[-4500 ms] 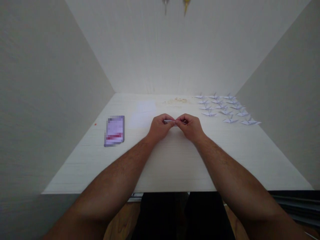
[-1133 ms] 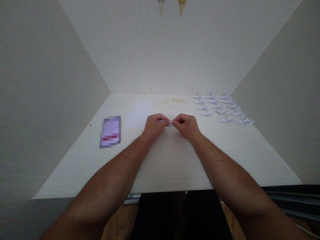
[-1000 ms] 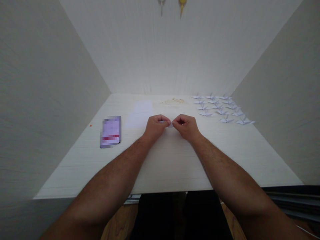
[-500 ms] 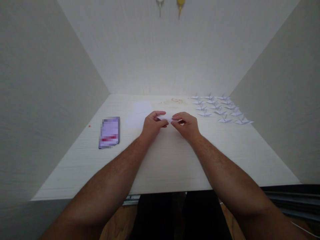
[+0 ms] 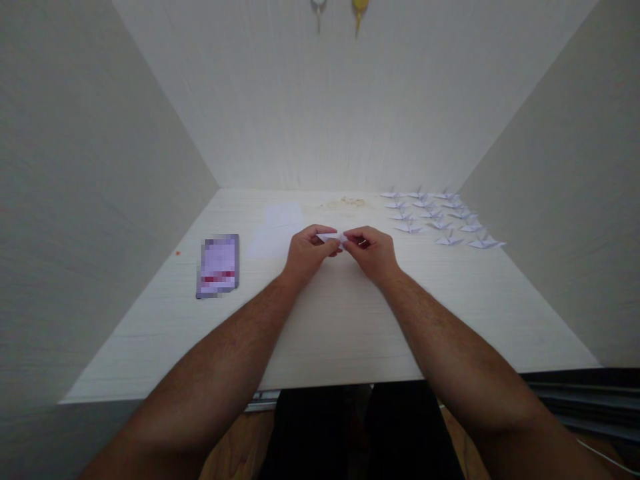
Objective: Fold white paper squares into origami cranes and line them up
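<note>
A small piece of folded white paper is held between my two hands above the middle of the table. My left hand pinches it from the left, thumb in front and fingers behind. From the other side, the thumb and forefinger of my right hand grip its right end. My fingers cover much of the paper, so its full shape is hidden. To the right rear stand several white origami cranes in rows.
White paper sheets lie left of my hands. A pixelated purple device or booklet is farther left, near a tiny orange speck. Walls enclose the table at the back and both sides. Brownish marks show at the rear.
Both hands have come slightly closer together on the folded paper. My left thumb has shifted right along it, and the paper's pointed left part shows more.
</note>
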